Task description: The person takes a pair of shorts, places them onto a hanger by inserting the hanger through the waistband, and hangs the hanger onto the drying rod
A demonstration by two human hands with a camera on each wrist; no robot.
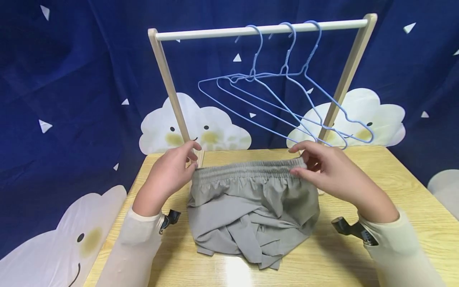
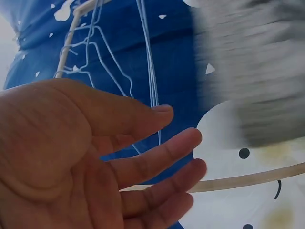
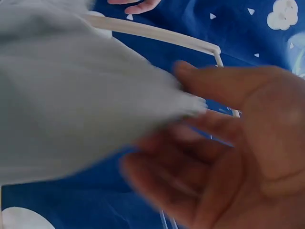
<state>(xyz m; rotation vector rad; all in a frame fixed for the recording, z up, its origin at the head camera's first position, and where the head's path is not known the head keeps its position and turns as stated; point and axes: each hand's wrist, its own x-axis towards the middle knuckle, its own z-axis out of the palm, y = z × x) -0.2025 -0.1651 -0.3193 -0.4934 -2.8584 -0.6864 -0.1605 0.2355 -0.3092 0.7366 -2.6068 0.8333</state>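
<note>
Grey garment [image 1: 251,215]: A garment with a gathered elastic waistband [image 1: 247,169] sits between two hands at the middle of the table, its waistband raised along the far side and its body bunched in loose folds toward the near side.
Left hand [image 1: 172,167]: Poised at the left end of the waistband, its fingers [image 2: 162,154] are spread, and the left wrist view shows a gap between them and the cloth.
Right hand [image 1: 333,169]: The right end of the waistband lies between thumb and fingers, the thumb apart from the other fingers; blur in the right wrist view hides whether they pinch it, so one cannot tell.
Rack [image 1: 169,83]: A pale wooden frame stands beyond the garment at the far side of the table.
Hangers [image 1: 261,44]: Three blue hangers hook over the rail, right of its middle, their lower bars slanting down toward the right hand.
Table [image 1: 398,187]: A light wood-grain surface carries garment and rack.
Sleeves [image 1: 127,247]: Both arms wear cream, with a black device [image 1: 342,226] at each wrist.
Backdrop [image 1: 71,79]: Dark blue fabric, dotted with white triangles and smiling clouds, fills the far side.
</note>
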